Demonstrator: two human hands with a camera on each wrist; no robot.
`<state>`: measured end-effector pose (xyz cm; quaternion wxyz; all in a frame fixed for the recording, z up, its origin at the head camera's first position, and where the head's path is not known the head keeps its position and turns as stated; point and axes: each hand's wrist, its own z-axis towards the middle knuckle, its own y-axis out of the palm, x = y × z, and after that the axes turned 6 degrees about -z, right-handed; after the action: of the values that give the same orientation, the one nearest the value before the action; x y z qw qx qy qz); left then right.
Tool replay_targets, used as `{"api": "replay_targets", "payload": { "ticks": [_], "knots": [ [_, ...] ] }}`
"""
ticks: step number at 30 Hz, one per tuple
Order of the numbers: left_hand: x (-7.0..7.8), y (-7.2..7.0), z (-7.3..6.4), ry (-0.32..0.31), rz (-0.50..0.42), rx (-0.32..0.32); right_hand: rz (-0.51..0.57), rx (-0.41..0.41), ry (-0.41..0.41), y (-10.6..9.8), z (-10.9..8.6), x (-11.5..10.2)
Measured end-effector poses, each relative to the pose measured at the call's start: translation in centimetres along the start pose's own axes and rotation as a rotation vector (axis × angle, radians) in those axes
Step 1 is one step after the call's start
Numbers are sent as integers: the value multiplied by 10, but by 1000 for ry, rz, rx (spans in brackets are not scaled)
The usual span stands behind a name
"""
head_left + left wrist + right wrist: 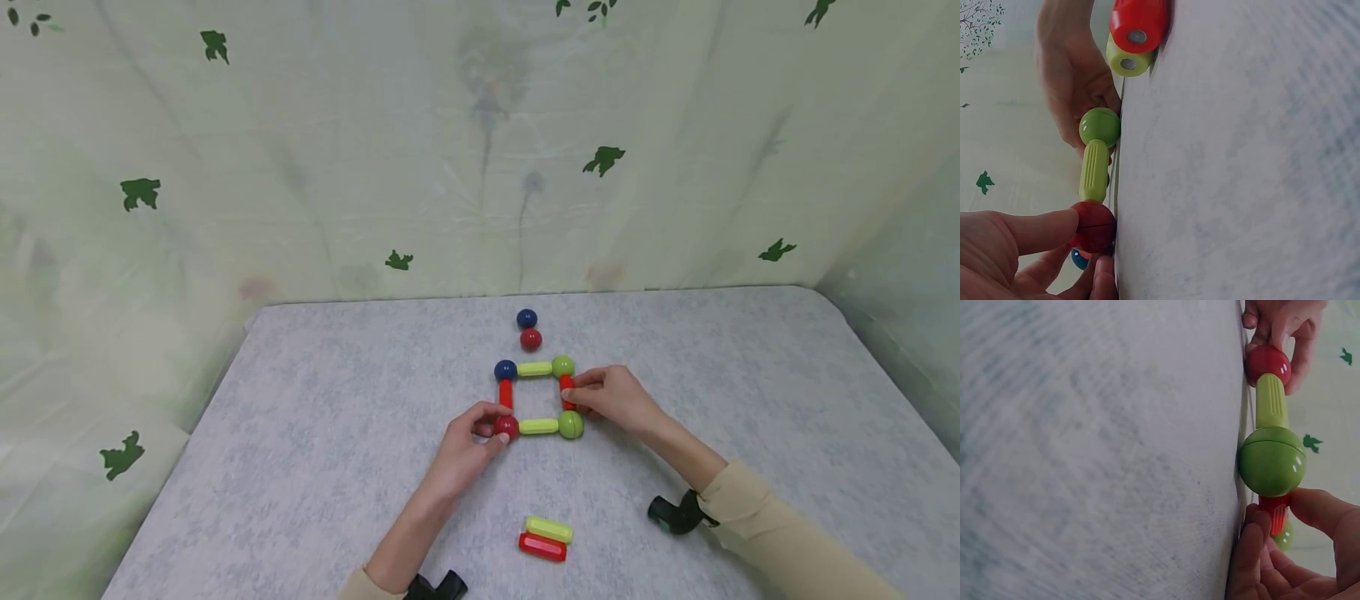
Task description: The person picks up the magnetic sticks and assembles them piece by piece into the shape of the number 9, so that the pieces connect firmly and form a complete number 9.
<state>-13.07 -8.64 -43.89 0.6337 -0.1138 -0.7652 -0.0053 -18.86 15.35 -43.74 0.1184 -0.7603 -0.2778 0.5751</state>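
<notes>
A square of magnetic rods and balls lies flat on the table. Its near left corner is a red ball (507,427), which my left hand (467,443) grips between thumb and fingers. On the right side, my right hand (617,400) pinches a red rod (567,390) between two green balls, the near one (571,424) and the far one (563,367). A blue ball (506,371) forms the far left corner, with another red rod (506,395) below it. Yellow-green rods make the near side (538,427) and the far side (535,369). My right fingers partly cover their rod.
Beyond the square sit a loose blue ball (527,318) and a loose red ball (531,339), close together. Nearer me, a yellow-green rod (549,529) and a red rod (542,547) lie side by side. A leaf-patterned curtain (337,167) hangs behind the grey table (300,467).
</notes>
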Motion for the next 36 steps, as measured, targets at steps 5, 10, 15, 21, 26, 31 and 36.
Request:
{"api": "replay_targets", "payload": {
  "ticks": [5,10,15,21,26,31,36],
  "knots": [
    [-2,1,1,-4,6,7,-6,3,-14,1,-1,3],
    [-1,3,2,-1,15,14,-31,13,-12,1,-2,4],
    [-2,4,2,-7,16,18,-67,16,-22,2,-3,5],
    [-1,3,2,-15,11,24,-83,18,-32,3,-3,4],
    [-1,4,1,-3,18,28,-87,21,-58,3,-4,4],
    [0,3,0,27,17,17,-75,25,-93,3,-7,5],
    [-1,3,-1,23,9,13,-48,25,-112,0,-17,8]
  ]
}}
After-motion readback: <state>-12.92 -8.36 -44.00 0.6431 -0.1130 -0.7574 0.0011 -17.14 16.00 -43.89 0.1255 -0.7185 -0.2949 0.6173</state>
